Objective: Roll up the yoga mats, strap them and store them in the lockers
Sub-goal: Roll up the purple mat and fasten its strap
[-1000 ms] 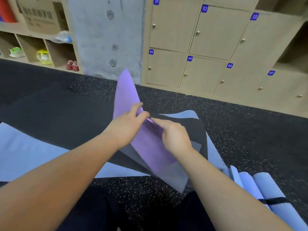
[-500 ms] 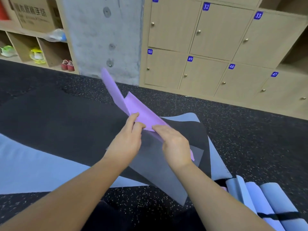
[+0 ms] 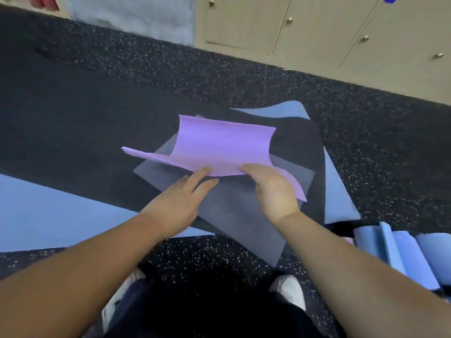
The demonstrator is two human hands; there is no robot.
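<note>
One purple mat (image 3: 219, 145); one grey mat (image 3: 234, 215); one black mat (image 3: 73, 132); two hands; four locker knobs (image 3: 289, 20) showed.
</note>
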